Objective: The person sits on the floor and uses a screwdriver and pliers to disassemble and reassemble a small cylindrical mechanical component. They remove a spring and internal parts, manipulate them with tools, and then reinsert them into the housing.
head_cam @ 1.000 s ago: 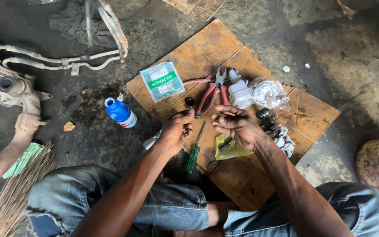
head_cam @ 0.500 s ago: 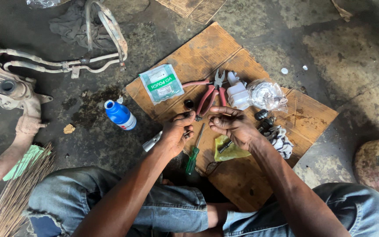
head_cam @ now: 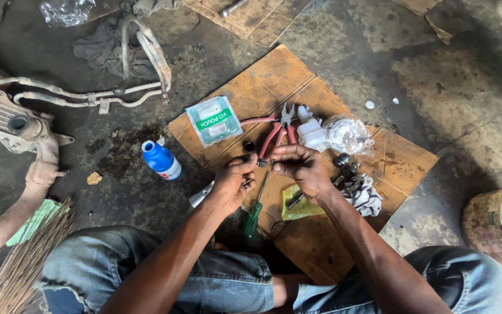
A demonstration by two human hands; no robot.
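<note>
My left hand [head_cam: 235,183] and my right hand [head_cam: 298,169] meet over a brown cardboard sheet [head_cam: 315,99] on the floor, fingertips pinching a small dark metal part [head_cam: 261,162] between them. Just behind the fingers lie red-handled pliers [head_cam: 274,135]. A green-handled screwdriver [head_cam: 257,209] rests under my hands. A yellow-green plastic scrap [head_cam: 298,208] lies below my right wrist. Both forearms come up from my jeans-clad knees.
On the cardboard: a green-and-white pouch [head_cam: 213,119], a white plastic piece [head_cam: 310,132], a clear plastic bag [head_cam: 348,135], dark bolts [head_cam: 344,166], a white cloth [head_cam: 364,195]. A blue-capped bottle [head_cam: 161,160] stands left. Metal engine parts [head_cam: 13,119] and another person's arm [head_cam: 13,218] are at left.
My hands stay together over the cardboard with small finger movements on the part. The view has shifted slightly; nothing else has moved.
</note>
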